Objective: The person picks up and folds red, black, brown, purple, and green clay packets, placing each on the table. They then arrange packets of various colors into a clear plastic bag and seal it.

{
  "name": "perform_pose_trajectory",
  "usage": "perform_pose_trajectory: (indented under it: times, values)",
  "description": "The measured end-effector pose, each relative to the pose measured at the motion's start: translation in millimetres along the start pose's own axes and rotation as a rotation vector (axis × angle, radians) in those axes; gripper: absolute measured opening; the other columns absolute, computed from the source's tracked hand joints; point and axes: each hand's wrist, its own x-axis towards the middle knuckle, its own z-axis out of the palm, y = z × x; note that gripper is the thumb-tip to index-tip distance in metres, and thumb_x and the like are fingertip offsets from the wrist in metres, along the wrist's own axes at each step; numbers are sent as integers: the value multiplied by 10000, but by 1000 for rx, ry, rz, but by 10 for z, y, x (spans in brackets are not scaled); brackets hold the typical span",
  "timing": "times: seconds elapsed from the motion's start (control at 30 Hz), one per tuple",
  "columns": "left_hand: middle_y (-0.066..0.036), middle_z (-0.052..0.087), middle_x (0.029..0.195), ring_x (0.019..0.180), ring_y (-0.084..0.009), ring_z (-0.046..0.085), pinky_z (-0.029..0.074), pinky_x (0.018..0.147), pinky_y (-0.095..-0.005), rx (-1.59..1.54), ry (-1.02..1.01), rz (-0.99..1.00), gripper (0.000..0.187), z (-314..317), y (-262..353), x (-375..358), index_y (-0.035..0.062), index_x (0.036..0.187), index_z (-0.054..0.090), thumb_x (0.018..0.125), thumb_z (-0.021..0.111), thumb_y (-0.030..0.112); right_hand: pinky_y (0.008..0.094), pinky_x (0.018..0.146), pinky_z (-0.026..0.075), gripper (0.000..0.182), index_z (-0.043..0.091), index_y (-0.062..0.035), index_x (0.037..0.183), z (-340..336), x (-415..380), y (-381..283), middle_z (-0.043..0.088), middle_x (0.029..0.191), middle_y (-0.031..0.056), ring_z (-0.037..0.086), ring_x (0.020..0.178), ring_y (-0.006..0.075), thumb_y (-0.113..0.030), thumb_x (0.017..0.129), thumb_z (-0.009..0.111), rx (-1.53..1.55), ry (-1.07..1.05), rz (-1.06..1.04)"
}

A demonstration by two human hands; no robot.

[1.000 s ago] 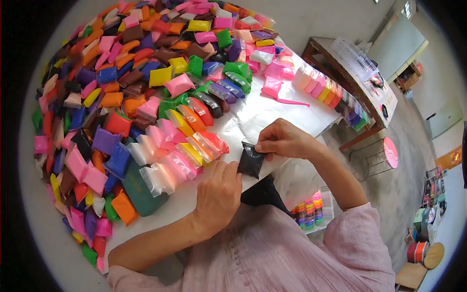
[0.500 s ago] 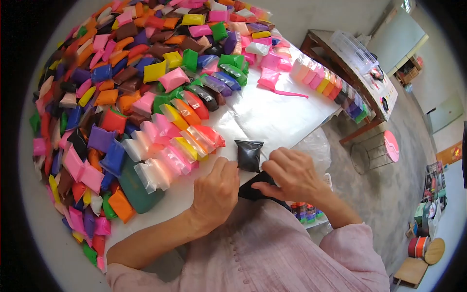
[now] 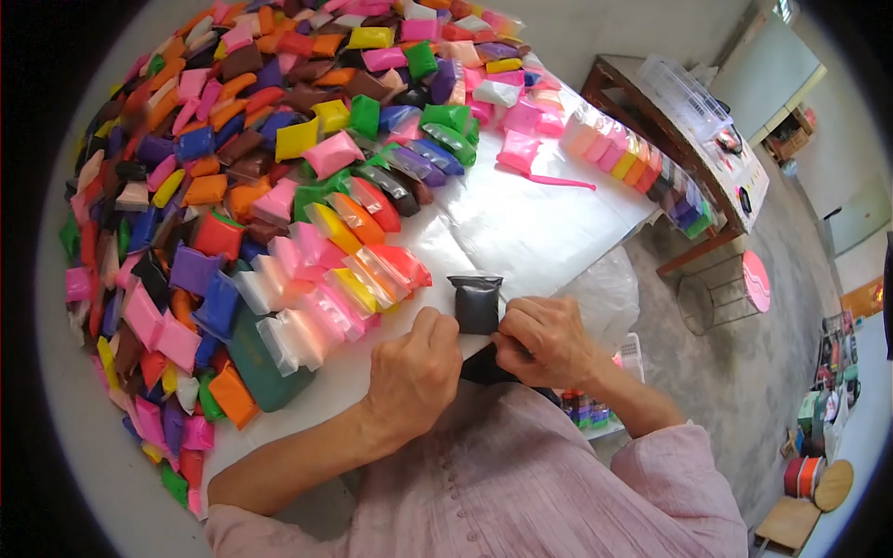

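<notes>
A small clear packet with black filling (image 3: 477,305) is at the table's near edge, its crimped top end pointing away from me. My left hand (image 3: 416,367) is closed, with thumb and fingertips pinched at the packet's lower left corner. At the lower right corner, my right hand (image 3: 542,342) is closed too, its fingertips gripping the packet's edge. Below the packet, between the hands, lies a black surface (image 3: 486,366). Just left of my left hand are rows of pink, yellow and red packets (image 3: 339,302).
A big heap of coloured packets (image 3: 251,139) covers the left of the white table (image 3: 521,219). A dark green case (image 3: 265,367) lies at the heap's edge. A row of packets (image 3: 633,163) and a pink strip (image 3: 563,181) are farther right. A pink-topped stool (image 3: 755,281) stands on the floor.
My right hand has moved slightly down and closed its fingers at the packet's lower right corner. The packet now looks flatter and squarer. My left hand has barely moved.
</notes>
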Motion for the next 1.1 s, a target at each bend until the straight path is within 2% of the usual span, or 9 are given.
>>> perform_pose_trajectory:
  times: [0.2, 0.3, 0.33, 0.53, 0.63, 0.67, 0.8, 1.0, 1.1]
  values:
    - [-121, 484, 791, 610, -274, 600, 486, 489, -378, 10, -20, 50, 109, -23, -32, -13, 40, 807, 473, 808, 582, 28, 377, 648, 486, 238, 627, -48, 882, -130, -67, -124, 612, 848, 77, 626, 786, 261, -174, 702, 719, -224, 43, -50]
    - [-122, 482, 794, 629, -269, 604, 488, 490, -371, 45, -22, 18, 102, 12, -19, -35, 36, 813, 480, 804, 581, 26, 430, 930, 453, 533, 600, -20, 1194, -178, 132, -214, 606, 1224, 129, 574, 1151, 301, -263, 737, 725, -237, 5, -159]
    - [-128, 481, 788, 647, -287, 588, 480, 509, -381, 23, -17, -3, 99, 16, -9, -41, 29, 829, 494, 800, 588, 17, 471, 1103, 318, 686, 486, 5, 1351, -91, 84, -143, 458, 1444, 146, 433, 1345, 292, -293, 774, 705, -210, -159, -171]
    - [-134, 475, 765, 623, -313, 549, 455, 523, -400, 8, 17, 7, 104, 16, -11, -47, 16, 858, 524, 796, 608, 9, 449, 1037, 400, 603, 500, 59, 1286, -70, 125, -101, 521, 1326, 224, 504, 1257, 337, -232, 800, 706, -97, -154, -151]
    - [-107, 473, 730, 565, -243, 540, 412, 469, -339, 151, 34, 141, 83, 24, -2, -109, 6, 860, 545, 800, 600, 24, 412, 831, 498, 534, 518, 53, 1243, -152, 97, -175, 600, 1128, 232, 605, 1055, 346, -234, 833, 703, -124, 133, 238]
    - [-89, 487, 727, 545, -194, 537, 387, 444, -298, 230, 63, 224, 71, 1, 20, -110, 4, 848, 559, 797, 600, 31, 416, 635, 491, 515, 524, 61, 1220, -190, 114, -230, 627, 927, 195, 634, 780, 329, -292, 880, 682, -143, 104, 394]
    - [-53, 517, 689, 511, -95, 471, 305, 415, -227, 503, 232, 490, 76, -114, 107, -105, -23, 820, 615, 781, 626, 41, 389, 566, 488, 643, 491, 98, 1248, -163, 153, -384, 629, 783, 164, 620, 603, 298, -394, 882, 684, 157, -63, 662]
    - [-61, 539, 708, 518, -95, 461, 324, 428, -220, 515, 269, 559, 88, -155, 78, -72, -27, 850, 633, 788, 621, 34, 336, 587, 494, 697, 469, 55, 1316, -225, 301, -442, 615, 805, 144, 611, 614, 216, -289, 792, 771, 502, -40, 672]
    - [-69, 554, 741, 538, -95, 472, 342, 444, -218, 449, 316, 556, 136, -180, 55, -39, -20, 889, 633, 784, 630, 65, 329, 609, 492, 705, 467, 29, 1332, -204, 474, -211, 604, 827, 135, 598, 643, 216, -205, 745, 780, 253, 80, 408]
